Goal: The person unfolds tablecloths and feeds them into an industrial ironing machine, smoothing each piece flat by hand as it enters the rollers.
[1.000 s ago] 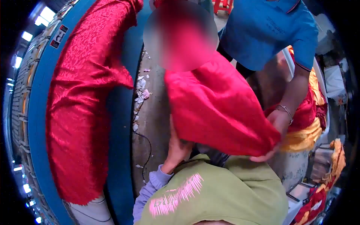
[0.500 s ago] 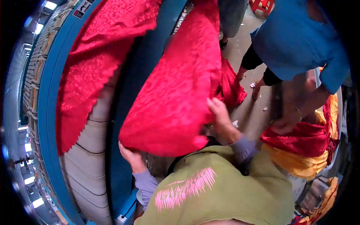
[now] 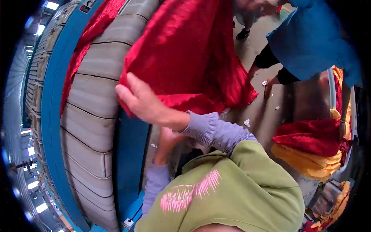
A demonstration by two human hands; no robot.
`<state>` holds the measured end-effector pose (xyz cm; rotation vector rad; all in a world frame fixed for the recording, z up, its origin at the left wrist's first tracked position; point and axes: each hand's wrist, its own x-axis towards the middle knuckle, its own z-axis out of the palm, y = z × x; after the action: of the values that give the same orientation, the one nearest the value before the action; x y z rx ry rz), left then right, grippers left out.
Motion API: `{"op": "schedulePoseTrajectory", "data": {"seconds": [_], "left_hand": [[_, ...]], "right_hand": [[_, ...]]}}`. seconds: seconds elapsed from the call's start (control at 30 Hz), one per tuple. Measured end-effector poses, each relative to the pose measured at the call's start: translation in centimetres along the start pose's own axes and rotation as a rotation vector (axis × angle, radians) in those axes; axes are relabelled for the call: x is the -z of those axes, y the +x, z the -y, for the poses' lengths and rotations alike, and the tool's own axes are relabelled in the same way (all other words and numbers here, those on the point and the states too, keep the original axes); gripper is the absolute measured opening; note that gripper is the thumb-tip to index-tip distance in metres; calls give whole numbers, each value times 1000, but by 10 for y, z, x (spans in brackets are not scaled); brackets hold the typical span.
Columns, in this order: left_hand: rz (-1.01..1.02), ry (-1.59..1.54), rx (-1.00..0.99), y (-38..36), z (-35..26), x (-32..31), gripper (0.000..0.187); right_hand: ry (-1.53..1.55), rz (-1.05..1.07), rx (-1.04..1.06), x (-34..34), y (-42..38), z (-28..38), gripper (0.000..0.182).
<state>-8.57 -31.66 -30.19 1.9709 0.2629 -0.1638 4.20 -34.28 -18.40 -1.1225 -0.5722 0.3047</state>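
Observation:
A large red cloth (image 3: pixel 181 58) hangs in front of me, its near edge folded over. My right hand (image 3: pixel 141 98) reaches across to the left and is closed at the cloth's lower left corner, thumb and fingers at its edge. Below the right wrist is my left hand (image 3: pixel 169 139), just under the cloth's near edge. Its fingers are hidden behind the right forearm, so its hold cannot be made out. To the left, a second piece of red cloth (image 3: pixel 79 52) lies along the far side of the grey padded belt (image 3: pixel 92 89).
A blue machine frame (image 3: pixel 54 96) borders the belt. On the right, a person in a blue shirt (image 3: pixel 309 42) bends near a bin holding dark red cloth (image 3: pixel 309 135) and yellow cloth (image 3: pixel 301 160). Another person (image 3: pixel 247 19) stands at the top. White scraps (image 3: pixel 247 123) dot the floor.
My right hand has swung left across my body to the cloth's left corner, and the left hand has moved right beneath it. The cloth on the belt has slid away, baring more grey padding.

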Motion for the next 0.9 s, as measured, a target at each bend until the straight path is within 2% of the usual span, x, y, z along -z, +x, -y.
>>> {"op": "schedulePoseTrajectory", "data": {"seconds": [0.03,0.07,0.1,0.23,0.27,0.33,0.37,0.43,0.47,0.5,0.53,0.6,0.7,0.77,0.8,0.83,0.9], "left_hand": [[-30,112,24,18,6,2,95],[-101,80,50,32,14,7,89],[-193,-109,80,45,19,11,83],[-485,-1020,107,58,3,29,58],[-525,-1176,99,51,-3,36,52],[-560,-1273,72,20,-13,49,40],[-559,-1206,70,-4,-17,53,34],[-354,-312,-16,-53,-9,57,43],[-288,-171,-123,-64,-32,51,43],[-277,175,-151,-63,-60,48,45],[-270,204,-155,-60,-53,38,43],[-341,263,-132,-46,0,21,38],[-405,75,-179,-28,73,13,29],[-377,-295,-43,-47,76,16,29],[-425,-527,30,-65,92,8,29],[-495,-764,92,-84,108,1,29],[-764,-1230,176,-108,77,17,30]], "right_hand": [[50,48,-15,-9,-1,3,22],[59,159,-146,-11,-4,14,24],[27,131,-31,-16,-13,20,25],[-137,334,-168,17,-51,47,28],[-52,249,-166,30,-58,40,24],[79,-161,-270,70,-76,40,21],[27,-305,-241,92,-85,40,24],[-256,-539,-6,127,-104,53,30],[-413,-630,131,137,-110,63,33],[-487,-688,239,141,-115,74,37],[-536,-770,337,145,-121,89,35],[-531,-798,482,134,-120,108,32],[-464,-685,638,91,-87,127,28],[-393,-510,683,48,-44,135,25],[-351,-411,689,22,-18,134,24],[-321,-290,659,-7,14,126,23],[-271,-32,513,-76,89,86,21]]}}
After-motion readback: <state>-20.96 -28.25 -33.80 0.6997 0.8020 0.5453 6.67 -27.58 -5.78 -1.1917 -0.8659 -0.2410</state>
